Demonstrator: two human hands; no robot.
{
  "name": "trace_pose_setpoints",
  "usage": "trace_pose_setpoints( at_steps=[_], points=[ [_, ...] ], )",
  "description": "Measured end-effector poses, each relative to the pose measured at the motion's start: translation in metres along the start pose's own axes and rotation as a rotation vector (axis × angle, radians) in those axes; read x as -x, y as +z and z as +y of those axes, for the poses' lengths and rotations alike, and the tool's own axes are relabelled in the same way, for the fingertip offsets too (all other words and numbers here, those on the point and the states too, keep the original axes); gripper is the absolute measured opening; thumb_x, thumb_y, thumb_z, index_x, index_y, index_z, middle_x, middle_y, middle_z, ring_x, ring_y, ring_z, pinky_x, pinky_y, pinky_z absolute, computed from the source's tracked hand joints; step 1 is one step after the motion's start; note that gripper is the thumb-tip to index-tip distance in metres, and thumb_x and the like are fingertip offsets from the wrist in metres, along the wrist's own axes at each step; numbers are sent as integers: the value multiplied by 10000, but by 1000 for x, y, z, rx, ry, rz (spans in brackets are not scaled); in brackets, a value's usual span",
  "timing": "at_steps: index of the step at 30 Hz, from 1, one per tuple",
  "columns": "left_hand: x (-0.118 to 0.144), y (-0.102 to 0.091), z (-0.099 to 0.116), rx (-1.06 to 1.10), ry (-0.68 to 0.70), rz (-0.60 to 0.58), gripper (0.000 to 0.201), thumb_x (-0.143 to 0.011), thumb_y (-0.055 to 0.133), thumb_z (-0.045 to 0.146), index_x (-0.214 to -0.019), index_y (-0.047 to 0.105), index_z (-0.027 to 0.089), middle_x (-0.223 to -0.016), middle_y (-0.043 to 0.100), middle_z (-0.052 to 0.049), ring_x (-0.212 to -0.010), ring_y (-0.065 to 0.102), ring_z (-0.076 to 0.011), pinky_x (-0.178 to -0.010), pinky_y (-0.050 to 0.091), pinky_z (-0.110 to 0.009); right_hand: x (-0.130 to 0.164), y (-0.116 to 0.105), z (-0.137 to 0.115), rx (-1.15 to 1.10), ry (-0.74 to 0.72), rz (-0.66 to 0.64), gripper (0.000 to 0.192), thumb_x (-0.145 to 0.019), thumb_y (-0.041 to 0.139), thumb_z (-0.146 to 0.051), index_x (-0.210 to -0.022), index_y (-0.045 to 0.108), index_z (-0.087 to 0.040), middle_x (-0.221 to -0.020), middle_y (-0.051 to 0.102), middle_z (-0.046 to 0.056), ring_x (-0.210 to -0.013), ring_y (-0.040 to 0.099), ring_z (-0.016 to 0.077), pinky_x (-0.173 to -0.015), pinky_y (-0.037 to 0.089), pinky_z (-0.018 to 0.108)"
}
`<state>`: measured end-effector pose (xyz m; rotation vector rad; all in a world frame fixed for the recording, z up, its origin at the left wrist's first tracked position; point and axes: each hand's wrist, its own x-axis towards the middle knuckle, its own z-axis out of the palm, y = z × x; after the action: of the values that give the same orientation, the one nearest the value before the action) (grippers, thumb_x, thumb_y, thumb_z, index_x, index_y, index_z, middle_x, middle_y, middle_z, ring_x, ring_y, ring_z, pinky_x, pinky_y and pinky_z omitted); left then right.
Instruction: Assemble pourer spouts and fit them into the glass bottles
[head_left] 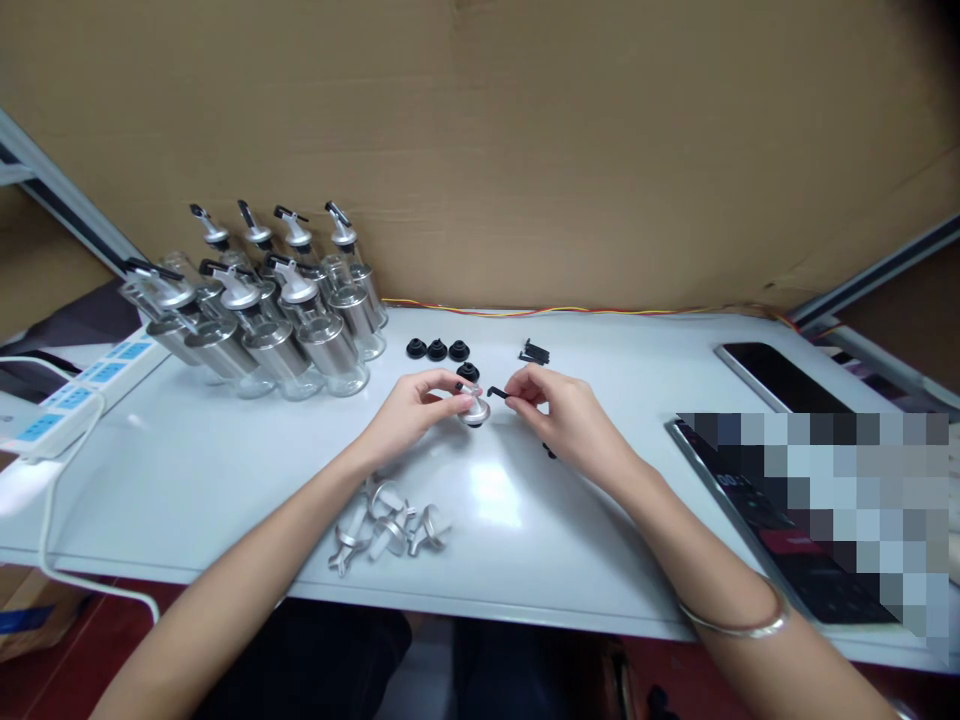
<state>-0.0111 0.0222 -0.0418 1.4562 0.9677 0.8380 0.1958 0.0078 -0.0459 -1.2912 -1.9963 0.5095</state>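
Note:
My left hand (421, 408) pinches a silver pourer spout (474, 408) with a dark stopper under it. Between the thumb and fingers of my right hand (559, 405) is a small black flip cap (497, 393), its free end pointing at the spout, with a small gap between them. Just behind the spout sits a black rubber stopper (468, 371), and several more stoppers (437, 349) stand in a row farther back. Some black flip caps (535, 352) lie beyond my right hand. Loose silver spout bodies (390, 525) are heaped near my left forearm.
Glass bottles with steel sleeves (274, 345), several topped with pourers, crowd the left rear. A power strip (94, 385) with a white cable runs along the left edge. Two phone-like devices (780, 375) lie on the right of the white table (600, 570). Cardboard (562, 150) closes off the back.

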Motion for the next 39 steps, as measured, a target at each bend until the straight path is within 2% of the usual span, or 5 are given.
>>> trace_pose_setpoints(
  at_steps=[3,9,16,24,39],
  points=[
    [0,0,1,36,12,-5,260,-750,708,373,-857,680,137,-912,731,-76,-816,641,-172,-815,478,-321,1,0,0,11,-47,27,191,-815,497,-131,-936,638,-178,-761,651,39,-654,613,172,-648,501,297],
    [0,0,-3,20,-10,1,267,-720,738,365,-850,697,136,-846,720,-54,-737,625,-150,-721,473,-285,3,-1,-10,-1,-85,117,139,-838,545,-167,-765,662,-176,-697,637,34,-595,573,154,-553,465,260],
    [0,2,-2,65,-39,-15,311,-694,756,315,-944,700,138,-802,710,-34,-710,642,-146,-747,484,-298,4,-1,-13,-18,-88,167,159,-875,570,-213,-836,724,-197,-747,693,38,-642,606,169,-569,475,272],
    [2,3,-2,155,-30,-37,484,-704,759,230,-1116,509,186,-715,700,16,-685,652,-132,-711,476,-276,5,2,-11,-133,-54,288,147,-860,600,-216,-889,740,-182,-780,707,45,-653,635,170,-640,535,299],
    [1,4,-2,188,-22,-63,380,-676,783,243,-943,521,175,-679,689,23,-638,626,-109,-681,463,-256,7,11,-12,-39,-299,245,128,-870,595,-104,-877,714,-152,-762,703,56,-664,656,161,-606,533,266]
  ],
)
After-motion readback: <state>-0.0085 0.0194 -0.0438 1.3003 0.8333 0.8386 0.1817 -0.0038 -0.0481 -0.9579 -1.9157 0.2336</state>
